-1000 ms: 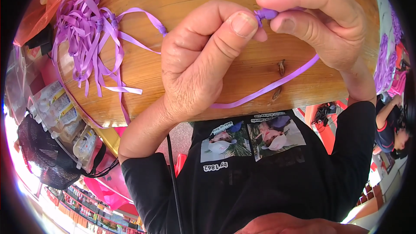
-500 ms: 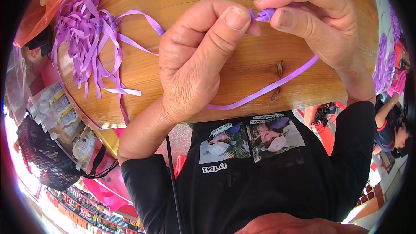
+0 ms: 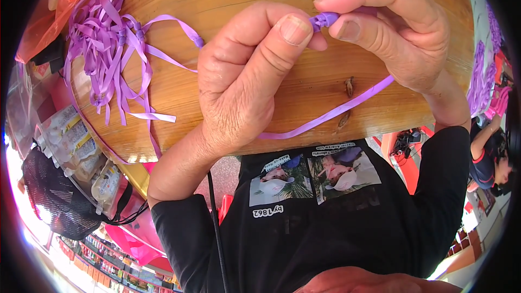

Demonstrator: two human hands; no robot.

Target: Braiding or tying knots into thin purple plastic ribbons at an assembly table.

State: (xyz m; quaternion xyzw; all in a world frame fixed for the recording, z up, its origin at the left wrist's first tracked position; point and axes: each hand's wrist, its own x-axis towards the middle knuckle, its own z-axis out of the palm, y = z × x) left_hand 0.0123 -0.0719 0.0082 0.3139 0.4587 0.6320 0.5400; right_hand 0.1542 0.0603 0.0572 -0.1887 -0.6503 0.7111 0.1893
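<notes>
My left hand (image 3: pixel 244 70) is closed, thumb and forefinger pinching one end of a small purple plastic clasp (image 3: pixel 324 20). Facing it, my right hand (image 3: pixel 399 32) grips the other end between thumb and fingertips. The two parts of the clasp meet between my fingertips, though the fingers partly cover them. A purple ribbon (image 3: pixel 332 114) loops below both hands, across the table's near edge. To the left of my left hand lies a tangled heap of purple ribbons (image 3: pixel 100 49), some with small purple clasps on them.
The wooden table (image 3: pixel 179 87) has a curved edge. An orange-red plastic bag (image 3: pixel 70 8) sits at the far left. Beside the table are a rack of small packets (image 3: pixel 73 135) and a black mesh bag (image 3: pixel 57 192). Another person (image 3: pixel 485 157) is at the right.
The clasp's two parts, slightly apart before, now touch. My right hand has shifted a little left toward my left hand.
</notes>
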